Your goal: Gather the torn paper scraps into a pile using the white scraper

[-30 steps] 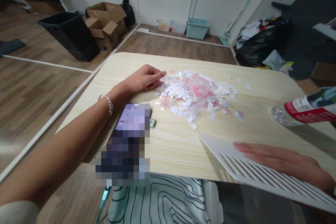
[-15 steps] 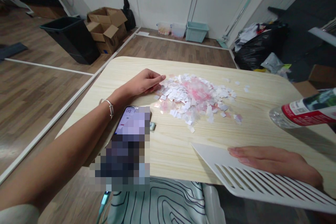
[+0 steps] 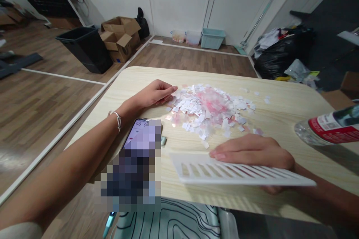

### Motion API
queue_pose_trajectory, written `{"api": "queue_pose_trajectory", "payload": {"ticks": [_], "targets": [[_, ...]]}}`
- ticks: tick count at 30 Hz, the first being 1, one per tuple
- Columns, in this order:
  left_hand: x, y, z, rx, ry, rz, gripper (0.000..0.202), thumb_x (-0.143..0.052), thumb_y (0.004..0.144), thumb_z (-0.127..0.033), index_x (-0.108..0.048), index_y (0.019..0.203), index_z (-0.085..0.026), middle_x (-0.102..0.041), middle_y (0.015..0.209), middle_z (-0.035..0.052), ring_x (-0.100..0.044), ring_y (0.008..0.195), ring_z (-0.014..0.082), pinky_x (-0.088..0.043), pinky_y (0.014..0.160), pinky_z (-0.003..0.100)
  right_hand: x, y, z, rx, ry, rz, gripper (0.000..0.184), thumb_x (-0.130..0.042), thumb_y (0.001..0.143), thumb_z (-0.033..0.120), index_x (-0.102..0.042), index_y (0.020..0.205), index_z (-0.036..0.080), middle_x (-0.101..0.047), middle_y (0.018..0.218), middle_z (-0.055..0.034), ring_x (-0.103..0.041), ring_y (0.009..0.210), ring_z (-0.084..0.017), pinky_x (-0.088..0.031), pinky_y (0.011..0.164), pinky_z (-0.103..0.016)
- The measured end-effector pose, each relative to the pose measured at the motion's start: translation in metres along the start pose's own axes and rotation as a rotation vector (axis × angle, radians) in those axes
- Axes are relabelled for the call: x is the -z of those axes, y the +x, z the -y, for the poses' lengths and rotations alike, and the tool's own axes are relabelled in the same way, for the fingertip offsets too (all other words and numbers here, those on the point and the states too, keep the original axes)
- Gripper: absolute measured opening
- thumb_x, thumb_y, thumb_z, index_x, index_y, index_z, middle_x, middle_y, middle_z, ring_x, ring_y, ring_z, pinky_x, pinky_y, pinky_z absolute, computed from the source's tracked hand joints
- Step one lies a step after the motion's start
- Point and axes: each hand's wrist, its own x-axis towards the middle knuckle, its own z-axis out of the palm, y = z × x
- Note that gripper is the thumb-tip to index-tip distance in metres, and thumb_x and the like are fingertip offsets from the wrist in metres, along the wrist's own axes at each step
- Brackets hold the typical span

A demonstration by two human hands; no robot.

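Gripping right hand [image 3: 255,151]: slotted board [image 3: 241,182] clamped, long axis crosswise
Left hand [image 3: 157,93]: curled, grip unclear, nearer paper scraps [image 3: 211,106] beyond board

the table [image 3: 280,114] is bright, but the top right corner looks dark. a pale shine sits on the floor [image 3: 12,160] at the left. the slotted white board [image 3: 238,182] looks a bit blurry and makes a soft, stripy shadow. big squares hide much of the phone [image 3: 138,134]. the edges look stretched.
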Motion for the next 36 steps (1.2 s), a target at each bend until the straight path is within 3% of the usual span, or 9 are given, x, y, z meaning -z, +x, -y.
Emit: {"api": "queue_pose_trajectory", "payload": {"ticks": [3,8,11,14,18,26,36], "targets": [[0.000,-0.001,-0.003,0.022,0.001,0.008,0.077,-0.079,0.120,-0.071,-0.055,0.061,-0.027,-0.047,0.050,-0.0046,-0.035,0.048,0.0078,-0.027,0.050,0.028,-0.007,-0.004,-0.006,-0.024,0.020,-0.121,0.026,-0.074,0.130,0.029,-0.097,0.140,0.024,-0.103,0.124,-0.0128,-0.103,0.108,-0.023,-0.079,0.101,-0.024],[0.000,-0.001,-0.002,0.039,-0.005,0.002,0.074,-0.075,0.124,-0.062,-0.056,0.062,-0.026,-0.047,0.051,-0.0046,-0.035,0.048,0.0075,-0.029,0.051,0.026,-0.008,-0.016,-0.007,-0.084,0.021,-0.108,0.028,-0.080,0.120,0.007,-0.096,0.136,0.023,-0.103,0.124,-0.0125,-0.103,0.109,-0.022,-0.078,0.103,-0.022],[0.000,0.000,0.001,0.043,-0.010,-0.004,0.074,-0.075,0.124,-0.060,-0.056,0.061,-0.026,-0.047,0.050,-0.0041,-0.036,0.048,0.0076,-0.029,0.051,0.026,-0.004,-0.016,-0.004,-0.039,0.049,-0.114,0.027,-0.072,0.128,0.017,-0.095,0.140,0.021,-0.103,0.127,-0.0166,-0.103,0.111,-0.023,-0.079,0.103,-0.022],[0.000,0.000,0.002,0.048,-0.012,-0.008,0.076,-0.077,0.123,-0.063,-0.056,0.061,-0.025,-0.047,0.050,-0.0041,-0.036,0.047,0.0075,-0.029,0.050,0.026,-0.001,-0.013,-0.004,0.019,0.113,-0.055,0.040,-0.058,0.137,0.033,-0.095,0.143,0.019,-0.103,0.125,-0.0194,-0.103,0.113,-0.024,-0.079,0.101,-0.023],[0.001,0.000,0.001,0.041,-0.003,-0.001,0.076,-0.079,0.123,-0.066,-0.058,0.062,-0.025,-0.048,0.050,-0.0042,-0.038,0.048,0.0080,-0.035,0.053,0.026,-0.003,-0.014,-0.005,-0.021,0.146,0.016,0.042,-0.059,0.138,0.040,-0.095,0.139,0.020,-0.103,0.118,-0.0169,-0.103,0.108,-0.022,-0.078,0.100,-0.024],[0.001,0.000,0.000,0.029,0.017,-0.008,0.076,-0.077,0.124,-0.064,-0.059,0.062,-0.025,-0.049,0.049,-0.0036,-0.038,0.047,0.0079,-0.035,0.054,0.027,-0.012,-0.014,-0.005,-0.016,0.241,-0.003,0.027,-0.069,0.130,0.029,-0.093,0.142,0.029,-0.099,0.099,-0.0088,-0.093,0.073,-0.020,-0.069,0.070,-0.027],[0.001,0.001,0.005,-0.002,0.019,-0.012,0.075,-0.076,0.124,-0.062,-0.056,0.061,-0.026,-0.048,0.049,-0.0039,-0.038,0.049,0.0087,-0.036,0.056,0.028,-0.016,-0.015,-0.009,0.013,0.298,0.013,0.028,-0.061,0.133,0.037,-0.086,0.125,0.028,-0.095,0.091,-0.0108,-0.093,0.071,-0.023,-0.066,0.067,-0.029]]}}
